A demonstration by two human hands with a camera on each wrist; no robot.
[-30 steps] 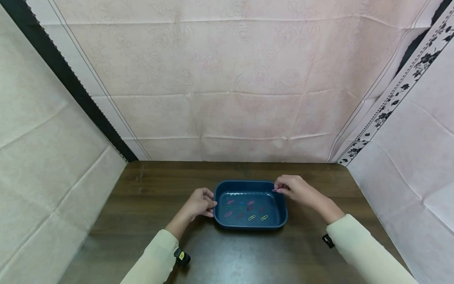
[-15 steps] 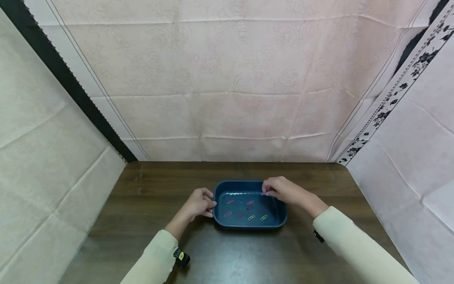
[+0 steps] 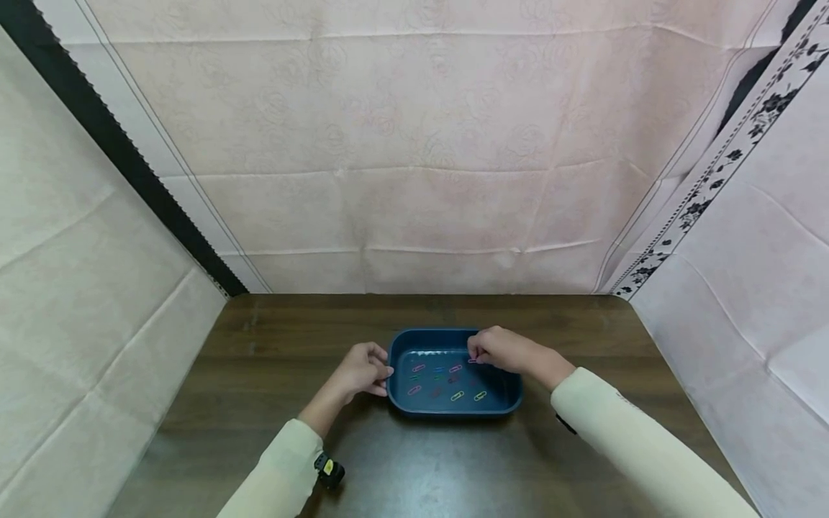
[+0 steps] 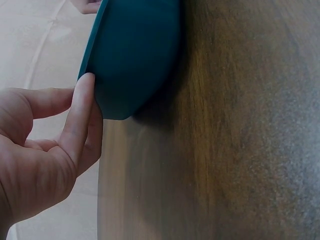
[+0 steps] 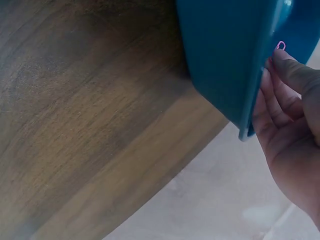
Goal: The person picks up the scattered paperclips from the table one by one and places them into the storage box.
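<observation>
A blue rectangular tray [image 3: 414,411] sits on the wooden table. My left hand [image 3: 359,372] pinches its left rim; in the left wrist view the thumb [image 4: 84,97] lies against the outer wall. Over the tray's back right part, my right hand [image 3: 501,348] holds a pink paper clip [image 5: 281,45] between thumb and fingertips. Several other paper clips lie spread on the tray floor: pink ones such as a pink clip [image 3: 414,390] at the left, yellow ones such as a yellow clip [image 3: 480,396] near the front, and small blue, green and red ones.
The brown wooden table [image 3: 414,467] extends around the tray on all sides. Pale patterned cloth [image 3: 414,144] hangs behind the table, with more cloth along the left [image 3: 97,324] and right sides [image 3: 745,302].
My right hand has moved left and slightly forward-down from the tray's back right corner further over the tray, carrying the pink paper clip. The left hand stays at the rim.
</observation>
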